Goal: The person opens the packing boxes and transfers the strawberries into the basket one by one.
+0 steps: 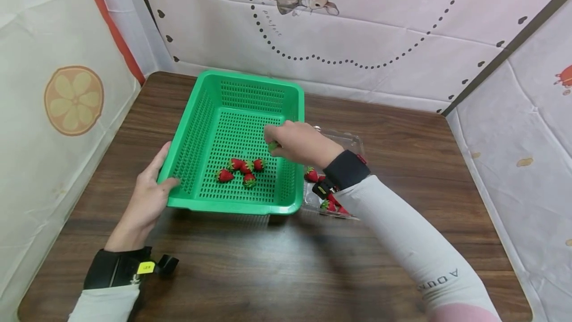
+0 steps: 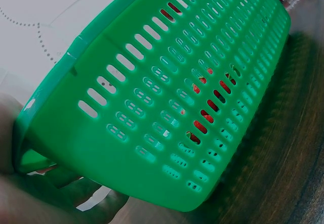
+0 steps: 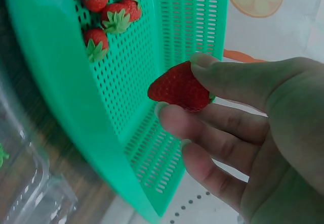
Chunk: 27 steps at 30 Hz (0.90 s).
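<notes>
**Inspector:** The right hand (image 1: 292, 140) was over the green basket (image 1: 196, 128), above its right half. Thumb and fingers (image 3: 202, 125) were curled round a single strawberry (image 3: 178, 88), pinching it with the tip pointing away from the palm. The wrist view showed the berry in the air above the perforated floor, touching nothing but the fingers.

**Clerk:** And the left hand?

**Inspector:** The left hand (image 1: 147, 198) gripped the basket's near left corner, thumb over the rim and fingers beneath. The left wrist view showed the slotted wall close against that hand. In the inspector's judgement the grip served to steady the basket, and possibly to tip it slightly; the tilt could not be confirmed from the head view.

**Clerk:** What lay inside it?

**Inspector:** Four strawberries (image 1: 241, 170) were clustered near the front of the floor, close together. The held berry was apart from them, higher and to the right.

**Clerk:** Anything alongside?

**Inspector:** A clear plastic punnet (image 1: 341, 138) sat just beside the basket's right wall on the wooden table (image 1: 402, 163), partly hidden under the right forearm. More strawberries showed in it. Its nearness likely kept the reach short.
</notes>
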### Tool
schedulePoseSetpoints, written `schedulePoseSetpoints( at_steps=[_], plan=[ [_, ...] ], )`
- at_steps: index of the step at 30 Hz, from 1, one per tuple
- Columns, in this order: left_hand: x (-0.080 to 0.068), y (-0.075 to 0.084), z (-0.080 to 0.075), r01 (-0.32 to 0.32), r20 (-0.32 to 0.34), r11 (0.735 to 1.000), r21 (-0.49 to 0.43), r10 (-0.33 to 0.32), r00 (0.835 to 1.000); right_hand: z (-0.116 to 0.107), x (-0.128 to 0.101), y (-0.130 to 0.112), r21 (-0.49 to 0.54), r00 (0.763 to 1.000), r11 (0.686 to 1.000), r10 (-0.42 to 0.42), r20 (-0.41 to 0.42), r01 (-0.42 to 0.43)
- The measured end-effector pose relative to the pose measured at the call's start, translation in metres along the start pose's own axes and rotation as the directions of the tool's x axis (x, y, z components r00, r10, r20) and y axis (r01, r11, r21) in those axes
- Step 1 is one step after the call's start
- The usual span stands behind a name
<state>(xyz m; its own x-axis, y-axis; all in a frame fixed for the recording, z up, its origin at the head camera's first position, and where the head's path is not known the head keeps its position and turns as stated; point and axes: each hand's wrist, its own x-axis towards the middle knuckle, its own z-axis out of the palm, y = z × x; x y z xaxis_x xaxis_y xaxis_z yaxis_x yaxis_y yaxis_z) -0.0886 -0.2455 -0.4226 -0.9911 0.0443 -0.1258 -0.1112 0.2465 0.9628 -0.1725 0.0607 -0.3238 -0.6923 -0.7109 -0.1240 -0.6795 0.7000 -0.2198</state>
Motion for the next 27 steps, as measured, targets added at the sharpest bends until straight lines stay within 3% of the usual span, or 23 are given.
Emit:
schedulePoseSetpoints(
  at_steps=[12, 18, 27],
  plan=[
    [0.000, 0.002, 0.000, -0.006, -0.004, 1.000, 0.001, 0.006, 1.000, 0.016, 0.033, -0.007, 0.024, 0.999, 1.000, -0.015, 0.041, 0.014],
    [0.000, 0.001, -0.001, 0.007, 0.002, 1.000, -0.003, -0.007, 1.000, 0.022, 0.050, -0.011, 0.026, 0.997, 0.999, 0.025, 0.077, -0.027],
    [-0.001, 0.000, -0.001, -0.001, 0.000, 1.000, -0.002, 0.001, 1.000, 0.037, 0.072, -0.012, 0.095, 0.974, 0.988, 0.098, 0.206, -0.119]
  ],
)
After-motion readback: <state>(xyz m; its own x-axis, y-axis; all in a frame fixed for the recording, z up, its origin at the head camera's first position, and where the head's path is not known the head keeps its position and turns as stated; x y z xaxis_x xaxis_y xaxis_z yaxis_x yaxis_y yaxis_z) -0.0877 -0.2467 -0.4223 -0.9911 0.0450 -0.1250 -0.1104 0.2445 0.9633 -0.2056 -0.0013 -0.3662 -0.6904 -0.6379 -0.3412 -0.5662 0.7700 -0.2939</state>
